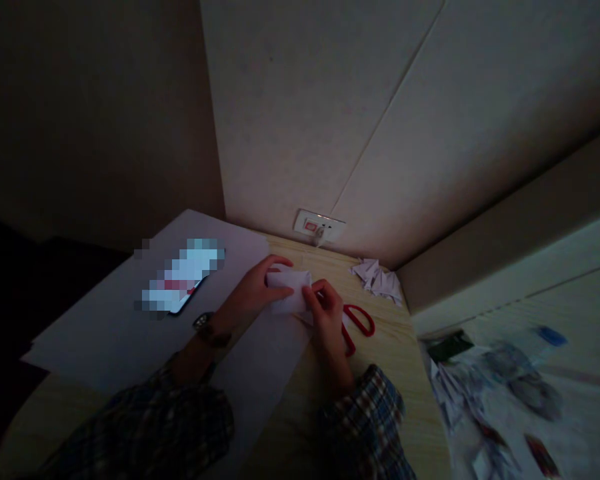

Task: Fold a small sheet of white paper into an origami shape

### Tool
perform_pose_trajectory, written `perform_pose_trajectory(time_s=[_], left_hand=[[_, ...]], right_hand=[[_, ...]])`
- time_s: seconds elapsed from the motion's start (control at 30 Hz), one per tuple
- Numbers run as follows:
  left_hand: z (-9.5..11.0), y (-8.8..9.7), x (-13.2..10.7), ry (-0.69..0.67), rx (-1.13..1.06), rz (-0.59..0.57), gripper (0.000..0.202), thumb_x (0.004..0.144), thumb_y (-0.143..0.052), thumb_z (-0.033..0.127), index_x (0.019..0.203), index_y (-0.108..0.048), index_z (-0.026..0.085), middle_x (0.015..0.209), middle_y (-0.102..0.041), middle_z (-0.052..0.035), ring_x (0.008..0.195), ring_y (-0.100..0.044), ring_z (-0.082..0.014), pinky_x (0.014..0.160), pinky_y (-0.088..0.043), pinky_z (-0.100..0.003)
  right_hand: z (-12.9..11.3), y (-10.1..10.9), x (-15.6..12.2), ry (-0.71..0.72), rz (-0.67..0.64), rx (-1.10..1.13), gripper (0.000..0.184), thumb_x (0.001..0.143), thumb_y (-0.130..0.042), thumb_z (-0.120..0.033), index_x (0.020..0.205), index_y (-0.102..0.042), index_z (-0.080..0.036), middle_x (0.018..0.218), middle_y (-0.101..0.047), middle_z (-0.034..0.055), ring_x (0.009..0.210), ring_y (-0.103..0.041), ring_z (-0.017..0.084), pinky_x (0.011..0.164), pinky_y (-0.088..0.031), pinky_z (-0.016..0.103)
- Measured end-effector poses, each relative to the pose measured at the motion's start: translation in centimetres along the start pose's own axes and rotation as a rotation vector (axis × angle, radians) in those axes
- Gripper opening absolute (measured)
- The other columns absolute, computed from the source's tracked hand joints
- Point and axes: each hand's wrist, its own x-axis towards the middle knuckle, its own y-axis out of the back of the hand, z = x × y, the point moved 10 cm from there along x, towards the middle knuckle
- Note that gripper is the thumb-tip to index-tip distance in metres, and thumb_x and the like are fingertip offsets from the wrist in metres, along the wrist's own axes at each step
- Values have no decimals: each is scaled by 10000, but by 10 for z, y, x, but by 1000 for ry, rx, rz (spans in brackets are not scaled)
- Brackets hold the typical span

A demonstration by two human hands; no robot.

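Observation:
A small folded piece of white paper is held between my two hands, above the edge of a large white sheet. My left hand grips its left side, thumb across the front and fingers behind. At the right edge, my right hand pinches the paper between thumb and fingertips. Red-handled scissors lie on the table just right of my right hand, their blades partly hidden by it. Beneath my left forearm spreads the large white paper.
A lit phone, its screen blurred out, rests on the white paper at left. Folded paper pieces sit at the table's back right corner. A wall socket holds a plug. Past the table's right edge is a cluttered lower surface.

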Motion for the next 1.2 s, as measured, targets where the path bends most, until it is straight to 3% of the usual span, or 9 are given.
perform_pose_trajectory(time_s=[0.1, 0.33, 0.57, 0.83, 1.2], left_hand=[[-5, 0, 1, 28, -24, -15, 537, 600, -726, 248, 1106, -554, 188, 829, -614, 12, 687, -584, -162, 589, -447, -247], [-7, -5, -3, 22, 13, -46, 544, 617, -721, 208, 1137, -563, 195, 862, -642, 9, 707, -611, -158, 585, -454, -235], [-13, -4, -1, 120, -132, -41, 606, 564, -748, 234, 1125, -526, 178, 657, -617, 57, 583, -598, -148, 524, -442, -228], [-6, -5, -3, 96, -185, 4, 570, 567, -745, 221, 1095, -539, 170, 667, -638, 46, 589, -612, -148, 518, -444, -222], [-6, 2, -3, 91, -281, 96, 545, 542, -771, 236, 1018, -517, 165, 769, -685, 7, 660, -645, -172, 573, -482, -249]], right_hand=[[3, -1, 0, -4, -17, 15, 274, 815, -627, -392, 638, -527, -207, 612, -474, -48, 588, -427, 116, 557, -341, 232], [7, 4, 0, -20, 30, 28, 221, 798, -647, -394, 705, -557, -216, 643, -505, -44, 606, -448, 125, 564, -363, 232], [0, 4, 0, 16, 35, 6, 266, 806, -631, -400, 655, -519, -211, 620, -475, -47, 612, -440, 126, 584, -360, 241], [0, 7, 2, 22, 70, 13, 239, 795, -626, -379, 666, -512, -213, 645, -470, -45, 631, -434, 130, 588, -352, 245], [14, -7, 1, -39, -62, -45, 318, 833, -587, -433, 624, -526, -201, 612, -474, -38, 607, -439, 125, 567, -342, 245]])
